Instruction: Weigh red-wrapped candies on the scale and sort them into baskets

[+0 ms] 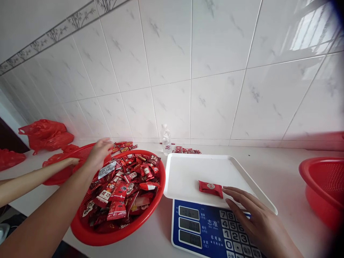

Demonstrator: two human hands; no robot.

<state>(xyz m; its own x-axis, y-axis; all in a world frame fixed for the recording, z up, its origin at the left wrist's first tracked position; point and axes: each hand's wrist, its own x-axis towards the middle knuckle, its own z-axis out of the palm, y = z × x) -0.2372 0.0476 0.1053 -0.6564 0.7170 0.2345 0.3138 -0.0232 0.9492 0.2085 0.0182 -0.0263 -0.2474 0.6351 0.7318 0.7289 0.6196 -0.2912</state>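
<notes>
My right hand (249, 211) is over the scale's keypad and the near edge of its white tray (199, 166). Its fingers are stretched out, and the fingertips touch or nearly touch one end of a small red wrapped snack packet (211, 188) lying on the tray. The blue digital scale (212, 229) carries the tray. My left hand (100, 152) is raised above the far left rim of a red basket (158, 193) heaped with red snack packets (118, 193); it is blurred, so its grip is unclear. A silver packet (106, 169) lies on the heap.
A co-worker's arm (34, 175) reaches from the left into another red basket (87, 150). Red plastic bags (47, 136) sit at the far left. By the tiled wall stand a clear bottle (166, 139) and several packets (185, 150). A red basket (322, 186) is at right.
</notes>
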